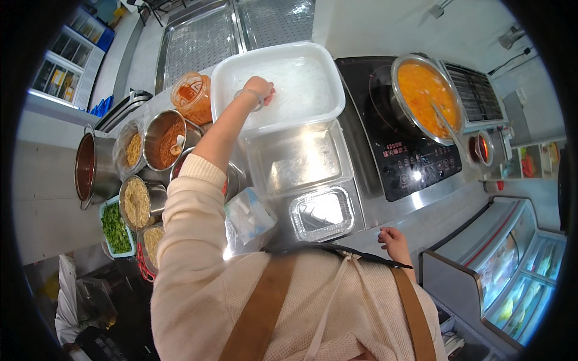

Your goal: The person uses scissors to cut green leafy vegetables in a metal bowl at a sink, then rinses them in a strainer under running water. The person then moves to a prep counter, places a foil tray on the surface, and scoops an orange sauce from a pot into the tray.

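My left hand (259,90) reaches over a white plastic tub (336,85) with pale, translucent contents, probably liquid. Its fingers are curled under, so what lies inside them is hidden. A clear bracelet circles that wrist. Low beside the counter's front edge hangs my right hand (393,241), its fingers loosely bent and no object visible in it. Nearer my body than the tub sit a clear plastic container (298,158) and a foil tray (321,214). A plastic packet (250,214) lies left of the foil tray.
On the right, a steel pot of orange soup (426,97) with a ladle (445,122) stands on a black induction cooktop (402,180). Leftward are a jar (192,97), a steel pot of red seasoning (169,140), chopped greens (115,225) and red-handled scissors (143,264). A refrigerated display case (496,261) stands lower right.
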A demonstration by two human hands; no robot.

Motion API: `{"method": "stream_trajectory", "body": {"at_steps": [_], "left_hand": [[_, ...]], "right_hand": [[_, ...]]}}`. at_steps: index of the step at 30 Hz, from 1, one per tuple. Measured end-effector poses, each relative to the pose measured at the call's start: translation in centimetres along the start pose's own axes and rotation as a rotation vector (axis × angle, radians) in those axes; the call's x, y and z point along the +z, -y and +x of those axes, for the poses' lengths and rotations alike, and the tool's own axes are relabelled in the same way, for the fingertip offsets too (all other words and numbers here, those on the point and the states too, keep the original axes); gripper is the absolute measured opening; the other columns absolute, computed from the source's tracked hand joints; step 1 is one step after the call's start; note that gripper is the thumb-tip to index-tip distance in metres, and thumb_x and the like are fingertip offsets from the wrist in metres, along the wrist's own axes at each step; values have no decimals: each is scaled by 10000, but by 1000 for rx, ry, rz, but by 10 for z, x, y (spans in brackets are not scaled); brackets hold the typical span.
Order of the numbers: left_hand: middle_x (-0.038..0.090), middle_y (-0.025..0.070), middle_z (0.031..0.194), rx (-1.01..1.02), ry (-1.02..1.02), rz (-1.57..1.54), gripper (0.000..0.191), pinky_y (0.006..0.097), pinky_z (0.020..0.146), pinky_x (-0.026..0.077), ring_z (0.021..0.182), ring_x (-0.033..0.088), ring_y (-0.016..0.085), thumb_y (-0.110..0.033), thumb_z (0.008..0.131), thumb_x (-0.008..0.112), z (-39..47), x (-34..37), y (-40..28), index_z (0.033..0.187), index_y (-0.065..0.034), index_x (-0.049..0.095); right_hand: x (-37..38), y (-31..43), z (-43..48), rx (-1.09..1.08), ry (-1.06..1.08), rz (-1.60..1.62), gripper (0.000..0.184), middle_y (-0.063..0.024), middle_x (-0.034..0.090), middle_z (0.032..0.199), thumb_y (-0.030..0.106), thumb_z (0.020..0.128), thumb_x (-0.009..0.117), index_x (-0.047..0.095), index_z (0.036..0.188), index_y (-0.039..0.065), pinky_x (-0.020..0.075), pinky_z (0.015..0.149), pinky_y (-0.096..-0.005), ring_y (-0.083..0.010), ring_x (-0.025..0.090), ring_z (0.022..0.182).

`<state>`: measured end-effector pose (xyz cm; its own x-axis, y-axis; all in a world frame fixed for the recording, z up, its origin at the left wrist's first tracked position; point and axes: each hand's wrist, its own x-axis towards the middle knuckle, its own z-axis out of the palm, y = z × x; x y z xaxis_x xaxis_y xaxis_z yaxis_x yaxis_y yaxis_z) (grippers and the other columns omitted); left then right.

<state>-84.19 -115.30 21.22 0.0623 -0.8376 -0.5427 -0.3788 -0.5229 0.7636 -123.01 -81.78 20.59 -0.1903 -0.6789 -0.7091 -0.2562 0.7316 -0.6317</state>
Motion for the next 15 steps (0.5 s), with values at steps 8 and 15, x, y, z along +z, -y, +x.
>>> {"method": "stream_trajectory", "body": {"at_steps": [8, 15], "left_hand": [[549, 110, 732, -221, 142, -361, 193, 312, 604, 484, 647, 541, 200, -134, 824, 435, -4, 26, -12, 775, 24, 534], [560, 75, 732, -305, 261, -618, 162, 289, 602, 491, 643, 551, 165, -146, 817, 461, -7, 35, -16, 803, -4, 539]], "right_hand": [[-2, -11, -3, 21, -18, 7, 213, -7, 550, 763, 187, 786, 524, 536, 935, 34, 402, 538, -221, -86, 517, 671], [-6, -18, -7, 18, -30, 2, 216, -12, 555, 768, 200, 786, 520, 537, 931, 40, 406, 546, -225, -93, 526, 684]]}}
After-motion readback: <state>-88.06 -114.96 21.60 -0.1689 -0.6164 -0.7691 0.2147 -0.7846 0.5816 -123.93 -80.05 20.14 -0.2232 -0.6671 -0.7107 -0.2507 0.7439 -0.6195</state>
